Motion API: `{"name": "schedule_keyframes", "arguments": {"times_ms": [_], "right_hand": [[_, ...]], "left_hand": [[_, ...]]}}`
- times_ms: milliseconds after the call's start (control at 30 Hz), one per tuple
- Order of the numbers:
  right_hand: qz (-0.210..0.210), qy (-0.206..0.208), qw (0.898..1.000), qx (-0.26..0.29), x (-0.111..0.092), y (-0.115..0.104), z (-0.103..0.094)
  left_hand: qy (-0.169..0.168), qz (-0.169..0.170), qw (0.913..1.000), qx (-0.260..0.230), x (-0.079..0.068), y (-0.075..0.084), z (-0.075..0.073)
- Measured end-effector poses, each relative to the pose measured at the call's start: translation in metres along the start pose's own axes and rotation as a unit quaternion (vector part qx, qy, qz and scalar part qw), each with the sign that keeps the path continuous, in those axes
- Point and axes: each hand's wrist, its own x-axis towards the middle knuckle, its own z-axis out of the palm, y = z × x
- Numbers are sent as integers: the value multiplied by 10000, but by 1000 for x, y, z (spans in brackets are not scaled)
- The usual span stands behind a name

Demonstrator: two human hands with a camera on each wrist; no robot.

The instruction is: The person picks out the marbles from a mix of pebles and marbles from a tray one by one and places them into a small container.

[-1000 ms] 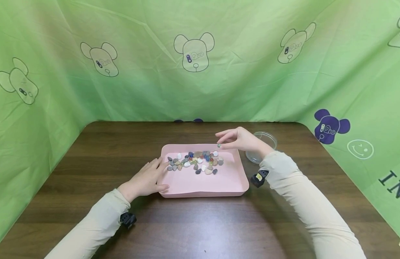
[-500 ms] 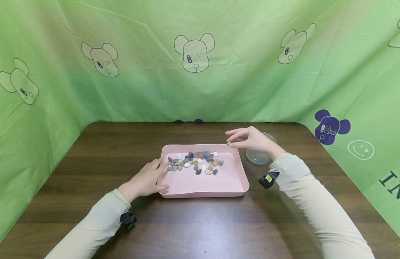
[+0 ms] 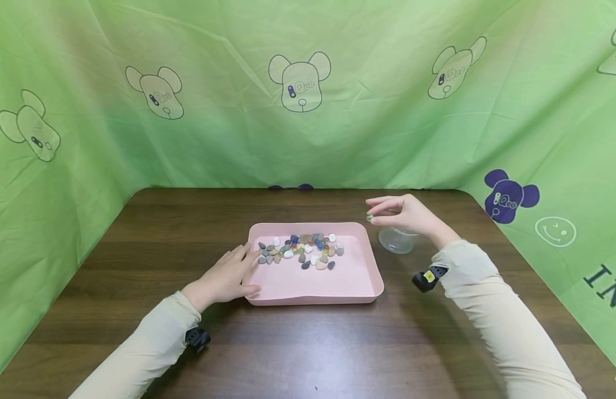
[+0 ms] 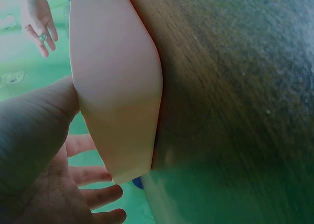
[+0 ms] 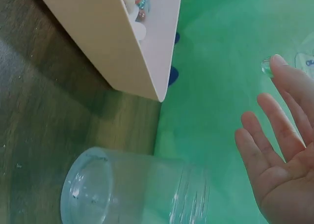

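Note:
My right hand (image 3: pixel 405 215) pinches a clear green glass marble (image 3: pixel 370 218) between thumb and index finger, the other fingers loosely stretched. It hovers over the clear jar (image 3: pixel 396 242), hiding its mouth in the head view; the right wrist view shows the jar's ridged neck. My left hand (image 3: pixel 227 280) rests on the left rim of a pink tray (image 3: pixel 332 285), fingers spread and fairly straight. Inside the tray, grey, white and tan pebbles (image 3: pixel 321 265) lie mixed with blue, red-orange and yellow-green marbles (image 3: pixel 319 244), mostly toward the back.
Beneath everything is a dark wooden table (image 3: pixel 308 343). A green cloth (image 3: pixel 298 138) printed with bear heads hangs behind and along both sides. The jar stands close to the tray's right side, near its back corner.
My right hand has moved right with the pinched marble, from above the tray's back right corner to above the jar. The left hand and tray have stayed put.

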Motion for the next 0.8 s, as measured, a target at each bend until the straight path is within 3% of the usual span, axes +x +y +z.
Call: {"name": "schedule_keyframes", "arguments": {"times_ms": [467,800], "right_hand": [[213,426,9980,406,-17,23,-13],[389,978,9924,641,-21,42,-20]], "left_hand": [[-68,-96,9999,-80,0,0,1],[-55,-72,10000,-39,1,-1,1]]}}
